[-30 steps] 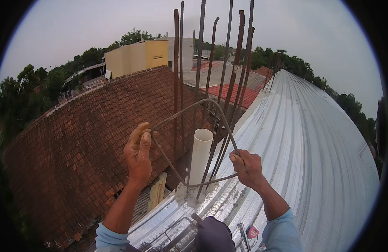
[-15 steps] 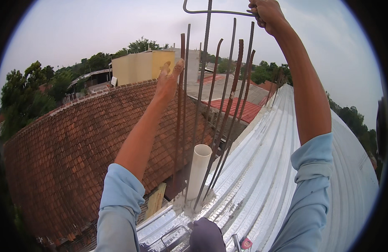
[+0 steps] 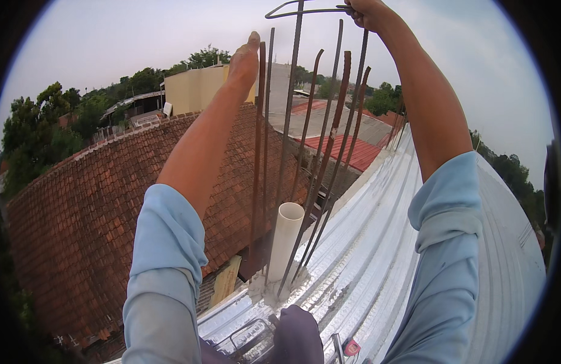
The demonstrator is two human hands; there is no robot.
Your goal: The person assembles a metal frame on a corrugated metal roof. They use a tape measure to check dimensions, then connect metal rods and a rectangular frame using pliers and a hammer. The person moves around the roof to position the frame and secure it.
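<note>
High up, my right hand (image 3: 365,13) is closed on a bent steel stirrup (image 3: 305,12), whose loop goes round the top of the tallest rebar (image 3: 295,54). My left hand (image 3: 244,60) is raised beside the upper end of a rusty rebar (image 3: 260,121), its visible digit pointing up and nothing seen in it; most of its fingers are hidden. Whether it touches the bar I cannot tell. Several upright rebars, some rusty, stand around a white pipe (image 3: 286,242) set in rough concrete (image 3: 274,291).
Shiny corrugated metal roofing (image 3: 365,242) stretches away on the right. A lower tiled roof (image 3: 110,224) lies to the left. Near my knee (image 3: 297,340) are a red tape measure (image 3: 351,347), a metal tool handle (image 3: 337,347) and bent rods (image 3: 244,337). A wooden board (image 3: 226,281) stands beside the concrete.
The stirrup has tilted and come down slightly, with its loop around the tallest rebar. My right hand has shifted left, and my left hand has risen beside the rusty rebar.
</note>
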